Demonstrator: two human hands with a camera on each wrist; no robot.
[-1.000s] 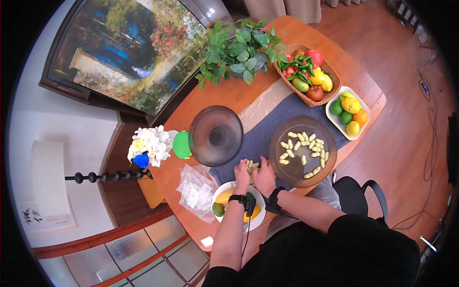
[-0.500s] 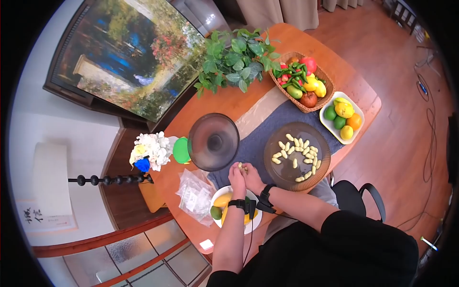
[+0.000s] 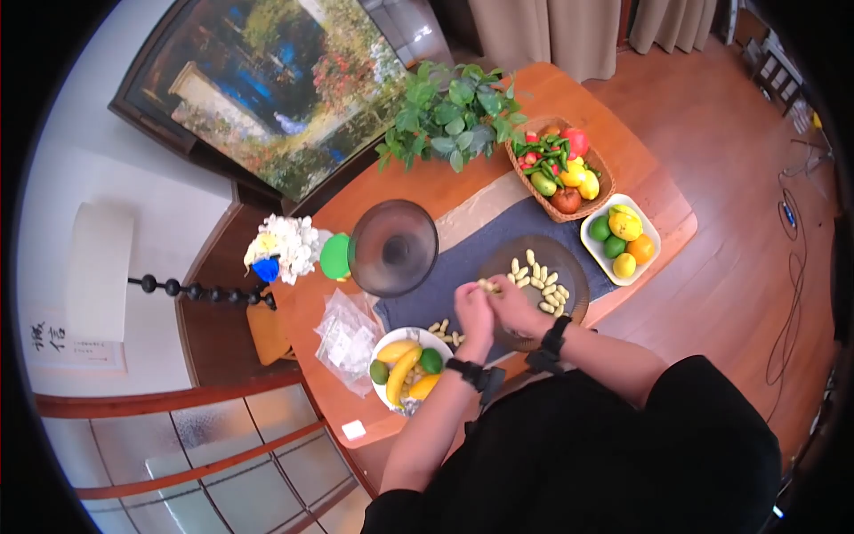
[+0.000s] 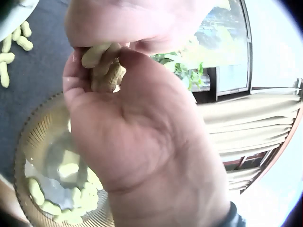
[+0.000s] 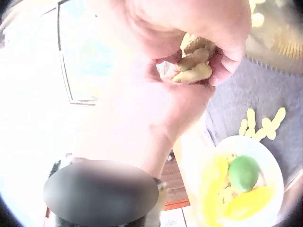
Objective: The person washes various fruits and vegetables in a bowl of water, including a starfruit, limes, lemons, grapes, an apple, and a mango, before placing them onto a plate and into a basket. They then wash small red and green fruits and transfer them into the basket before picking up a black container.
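Both hands are together over the left part of a ribbed glass plate (image 3: pixel 579 274), with a clutch of unshelled peanuts (image 4: pixel 108 78) between them. My left hand (image 3: pixel 474 313) curls its fingers around the peanuts from one side. From the other side my right hand (image 3: pixel 520 310) closes on them, and several peanuts (image 5: pixel 194 59) show in the gap between the hands in the right wrist view. More peanuts (image 3: pixel 551 289) lie scattered in the glass plate below. A small group of peanuts (image 3: pixel 442 333) remains on the dark blue cloth (image 3: pixel 418 311), left of the hands.
A white plate (image 5: pixel 280 177) of bananas, mangoes and green fruit stands near the cloth's left end. Beyond are an inverted-looking dark glass dish (image 3: pixel 394 249), a clear plastic bag (image 3: pixel 345 343), a wicker basket (image 3: pixel 569 214), a white fruit tray (image 3: pixel 656 254) and a leafy plant (image 3: pixel 454 116).
The hands gathered peanuts from the pile on the cloth, lifted them and carried them right to above the glass plate. Fewer peanuts lie on the cloth. The head view has shifted.
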